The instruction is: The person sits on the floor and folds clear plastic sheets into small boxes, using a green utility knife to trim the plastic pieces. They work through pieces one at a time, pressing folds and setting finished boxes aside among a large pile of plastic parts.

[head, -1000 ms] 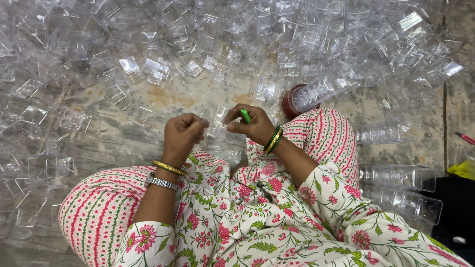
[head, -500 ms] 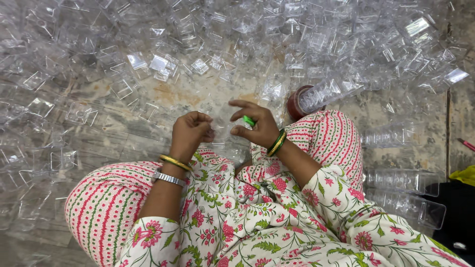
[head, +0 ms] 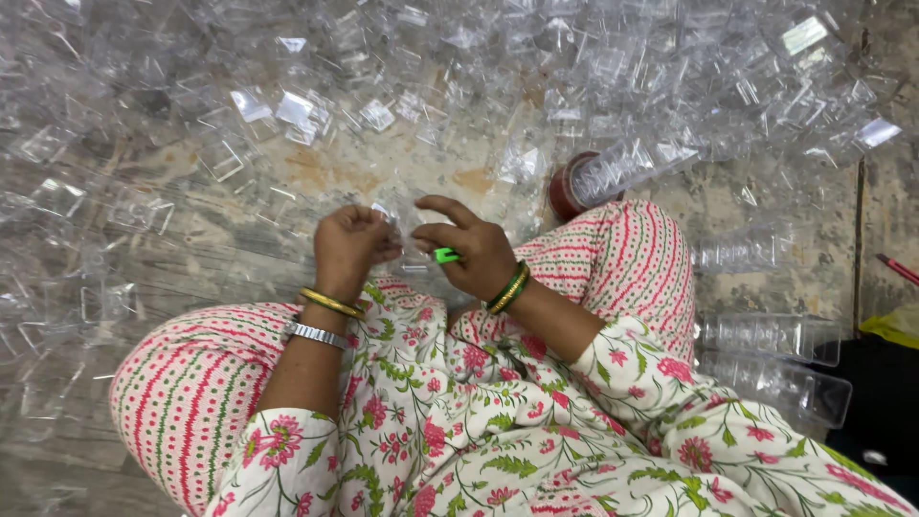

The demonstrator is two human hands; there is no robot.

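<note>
I sit cross-legged on the floor in floral clothes. My left hand [head: 349, 247] is closed around a small clear plastic piece [head: 392, 218], held just above my lap. My right hand [head: 469, 251] grips a small green tool [head: 445, 255] between thumb and fingers, its tip pointing toward the clear piece. The two hands are close together, almost touching. Bangles and a metal watch sit on my wrists.
A wide heap of clear plastic boxes and lids [head: 459, 86] covers the floor in front and to the left. Stacked clear boxes [head: 766, 335] lie in rows at my right knee. A dark red round object [head: 565, 187] sits by that knee.
Both hands have shifted slightly; my right hand's fingers have spread and then come back down over the green tool beside the clear piece.
</note>
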